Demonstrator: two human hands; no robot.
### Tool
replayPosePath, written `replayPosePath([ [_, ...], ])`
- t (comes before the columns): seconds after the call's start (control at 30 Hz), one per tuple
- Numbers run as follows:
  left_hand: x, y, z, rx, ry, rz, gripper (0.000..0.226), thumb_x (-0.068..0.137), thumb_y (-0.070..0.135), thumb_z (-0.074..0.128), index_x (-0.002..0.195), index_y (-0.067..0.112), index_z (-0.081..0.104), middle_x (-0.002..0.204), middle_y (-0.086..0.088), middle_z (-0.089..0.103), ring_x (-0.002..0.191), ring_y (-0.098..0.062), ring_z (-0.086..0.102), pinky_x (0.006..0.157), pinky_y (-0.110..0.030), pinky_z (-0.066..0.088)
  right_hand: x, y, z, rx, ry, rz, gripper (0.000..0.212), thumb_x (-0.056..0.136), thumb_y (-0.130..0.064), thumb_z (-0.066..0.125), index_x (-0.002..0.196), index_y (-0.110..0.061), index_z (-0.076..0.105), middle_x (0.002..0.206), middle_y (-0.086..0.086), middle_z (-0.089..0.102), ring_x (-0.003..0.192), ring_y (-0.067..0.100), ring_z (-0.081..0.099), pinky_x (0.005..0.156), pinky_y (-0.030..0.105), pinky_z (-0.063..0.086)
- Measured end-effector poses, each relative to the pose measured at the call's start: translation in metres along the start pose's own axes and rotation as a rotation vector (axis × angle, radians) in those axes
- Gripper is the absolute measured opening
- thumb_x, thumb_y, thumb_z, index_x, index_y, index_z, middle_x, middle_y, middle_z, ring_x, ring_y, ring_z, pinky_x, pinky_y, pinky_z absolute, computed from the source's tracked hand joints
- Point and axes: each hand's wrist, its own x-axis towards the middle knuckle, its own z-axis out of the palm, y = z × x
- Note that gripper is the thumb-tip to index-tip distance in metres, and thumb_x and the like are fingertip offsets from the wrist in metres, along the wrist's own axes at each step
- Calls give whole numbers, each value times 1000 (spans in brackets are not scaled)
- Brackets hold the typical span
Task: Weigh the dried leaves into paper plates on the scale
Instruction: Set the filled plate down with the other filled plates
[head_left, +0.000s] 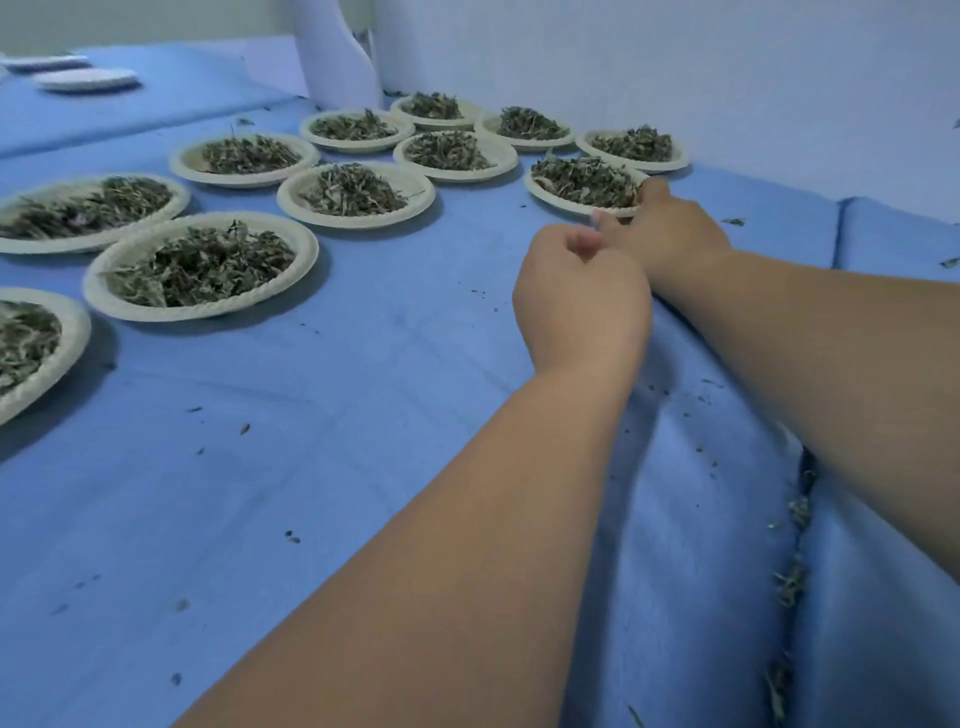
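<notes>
Dried leaves (582, 179), crumpled green-brown flakes and thin stems, lie heaped in a shallow round paper plate (551, 200) with a ridged cream rim. It sits far right on the worktop (363, 415), which is draped in smooth blue cloth. Right hand (670, 234): grip pinching this plate's near rim, thumb on top. Left hand (582, 296): just beside it, fingers curled; whether its grip holds anything cannot be told. Other filled plates (202, 265) lie to the left, and loose fragments speckle the cloth.
</notes>
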Motion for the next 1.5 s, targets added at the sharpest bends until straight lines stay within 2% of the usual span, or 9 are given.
replayPosePath([
  [0.37, -4, -1, 2, -4, -39, 6, 15, 92, 12, 55, 91, 23, 65, 79, 15, 61, 71, -2, 58, 59, -22, 42, 4, 3, 4, -33, 37, -45, 67, 93, -66, 42, 135, -15, 41, 120, 15, 62, 115, 36, 56, 80, 42, 41],
  [0.67, -4, -1, 3, 5, -13, 20, 12, 96, 17, 57, 88, 22, 63, 81, 14, 61, 76, -10, 60, 72, -32, 52, 0, 1, 4, -60, 85, -1, 58, 90, -55, 40, 132, -15, 39, 97, 8, 56, 91, 32, 52, 74, 41, 40],
  [0.77, -5, -1, 3, 39, -27, 31, 9, 92, 15, 57, 93, 20, 65, 87, 9, 64, 85, -17, 63, 77, -36, 54, -7, -1, 0, -96, -27, 114, 65, 88, -47, 36, 144, -14, 32, 120, 13, 61, 113, 36, 57, 83, 45, 39],
  [0.9, -7, -1, 5, 132, -82, 68, 21, 91, 15, 56, 109, 19, 65, 98, 10, 63, 96, -18, 64, 79, -33, 52, -28, 6, -12, -151, -218, 24, 65, 96, -45, 35, 153, -12, 30, 153, 15, 40, 141, 34, 37, 111, 51, 33],
  [1.07, -18, 1, 16, 444, -258, 199, 47, 95, 15, 52, 142, 15, 57, 143, -2, 59, 130, -17, 52, 90, -19, 34, -86, 34, -40, -264, -309, -157, 60, 102, -42, 32, 152, -10, 31, 157, 18, 30, 145, 35, 28, 117, 54, 27],
  [1.13, -33, 2, 23, 550, -334, 241, 47, 99, 16, 48, 146, 11, 53, 151, -8, 54, 141, -22, 46, 105, -24, 32, -117, 43, -53, -297, -365, -208, 63, 101, -44, 32, 156, -13, 25, 159, 18, 26, 147, 36, 24, 118, 55, 25],
  [1.23, -66, 0, 35, 655, -420, 328, 44, 103, 14, 44, 145, 7, 54, 151, -14, 53, 141, -27, 45, 108, -26, 29, -160, 54, -75, -377, -487, -275, 68, 101, -43, 36, 161, -15, 15, 165, 14, 15, 152, 33, 15, 123, 51, 17],
  [1.37, -127, 7, 48, 593, -450, 352, 38, 103, 15, 44, 135, 9, 63, 141, -13, 62, 132, -28, 52, 93, -24, 32, -219, 72, -130, -310, -539, -302, 42, 104, -22, 46, 145, -10, 49, 151, 13, 46, 138, 26, 42, 106, 24, 24],
  [1.5, -195, 24, 59, 422, -495, 419, 32, 102, 12, 43, 120, 8, 69, 124, -13, 70, 117, -27, 60, 87, -25, 36, -279, 107, -184, -147, -347, -230, 46, 98, -10, 50, 144, -8, 47, 145, 15, 49, 125, 28, 51, 82, 19, 32],
])
